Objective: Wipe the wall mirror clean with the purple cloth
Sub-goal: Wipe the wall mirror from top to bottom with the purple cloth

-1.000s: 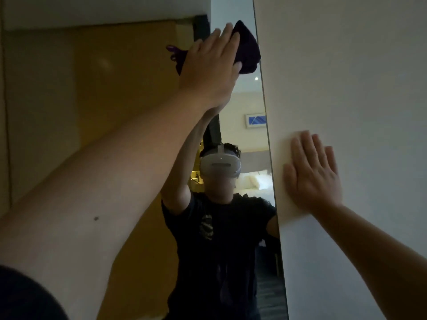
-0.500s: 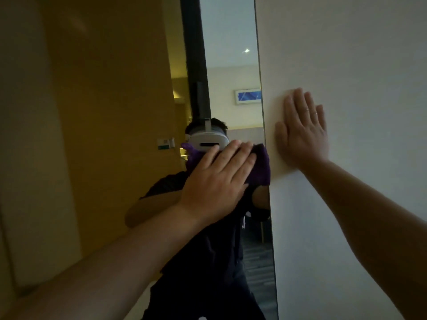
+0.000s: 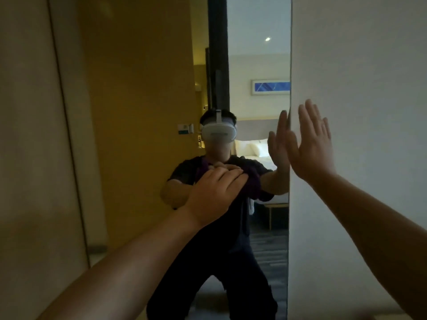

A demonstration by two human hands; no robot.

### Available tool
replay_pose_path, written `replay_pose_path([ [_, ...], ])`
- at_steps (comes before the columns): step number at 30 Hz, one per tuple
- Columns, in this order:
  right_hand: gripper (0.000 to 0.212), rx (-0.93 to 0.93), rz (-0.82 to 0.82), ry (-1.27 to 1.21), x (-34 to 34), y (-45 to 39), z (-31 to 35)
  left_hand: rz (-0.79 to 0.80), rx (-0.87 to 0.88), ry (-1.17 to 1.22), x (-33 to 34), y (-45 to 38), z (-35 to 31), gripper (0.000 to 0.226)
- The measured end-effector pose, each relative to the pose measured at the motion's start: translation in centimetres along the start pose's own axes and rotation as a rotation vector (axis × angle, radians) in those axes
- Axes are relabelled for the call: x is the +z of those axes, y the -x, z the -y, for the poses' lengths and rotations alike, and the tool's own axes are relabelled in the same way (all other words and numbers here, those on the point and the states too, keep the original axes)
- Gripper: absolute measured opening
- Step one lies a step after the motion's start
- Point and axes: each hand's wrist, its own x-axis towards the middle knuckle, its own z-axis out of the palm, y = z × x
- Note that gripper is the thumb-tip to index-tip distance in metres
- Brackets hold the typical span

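Note:
The tall wall mirror fills the middle of the head view and reflects a person in dark clothes with a white headset. My left hand presses the dark purple cloth flat against the glass at mid height; only the cloth's right edge shows past my fingers. My right hand rests flat with spread fingers on the white wall just right of the mirror's edge, holding nothing.
A yellow-brown panel and a beige door or wall stand left of the mirror. The reflection shows a bed, a framed blue picture and a dark carpeted floor behind me.
My left hand has swept the cloth down the glass from the mirror's top to about mid height and a little left. My right hand stays on the wall.

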Motion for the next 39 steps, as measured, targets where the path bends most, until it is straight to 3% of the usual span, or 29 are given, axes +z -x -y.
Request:
replay_pose_path([
  [5,0.060,-0.234,0.090,-0.017,5.0,8.8,5.5,0.007,-0.161,0.057,-2.8,9.9,2.2,0.026],
  [10,0.062,-0.440,0.146,0.119,10.1,13.5,10.5,-0.007,-0.278,-0.060,-7.1,17.0,6.0,0.029],
  [13,0.062,-0.441,0.153,0.208,12.4,14.0,11.7,-0.037,-0.302,-0.138,-8.7,18.3,9.2,0.029],
  [16,0.062,-0.412,0.151,0.228,14.1,14.2,11.6,-0.070,-0.291,-0.200,-9.6,17.6,12.0,0.044],
  [20,0.064,-0.409,0.063,0.218,14.7,14.2,11.5,-0.160,-0.224,-0.236,-9.5,14.4,15.2,0.043],
  [22,0.064,-0.420,0.029,0.218,15.0,14.3,11.5,-0.152,-0.182,-0.264,-8.4,13.5,17.0,0.035],
  [24,0.065,-0.424,0.012,0.208,15.2,14.3,11.4,-0.115,-0.151,-0.294,-7.0,13.9,17.9,0.040],
  [33,0.063,-0.431,-0.092,0.177,16.0,14.5,11.2,-0.074,-0.095,-0.253,-2.9,26.4,12.9,0.050],
  [39,0.065,-0.405,-0.051,0.159,15.6,14.6,11.6,0.144,-0.094,-0.242,0.5,38.5,6.4,0.036],
])
